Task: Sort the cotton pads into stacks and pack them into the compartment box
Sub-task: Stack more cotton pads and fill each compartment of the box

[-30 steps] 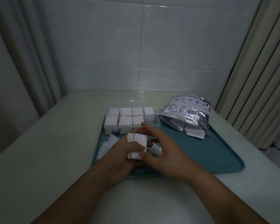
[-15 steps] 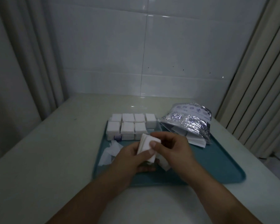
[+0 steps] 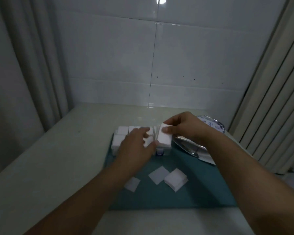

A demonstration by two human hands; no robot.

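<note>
A clear compartment box (image 3: 165,150) stands at the far end of a teal tray (image 3: 159,197), most of its cells filled with white cotton pads (image 3: 122,130). My right hand (image 3: 182,127) grips a stack of white cotton pads (image 3: 165,138) and holds it over the box's front right cell. My left hand (image 3: 136,143) rests on the box beside that stack, fingertips touching the stack's left edge. Loose pads lie on the tray nearer me: a small stack (image 3: 176,179), a single pad (image 3: 158,174) and another (image 3: 132,184).
A silver foil bag (image 3: 190,146) with more pads lies on the tray's right side, behind my right wrist. The tray sits on a pale counter (image 3: 58,158) against a white tiled wall. Curtains hang at left and right.
Both hands moved away from me, from the tray's middle to the box, carrying the pad stack. The stack passed to my right hand. Loose pads on the tray are now uncovered.
</note>
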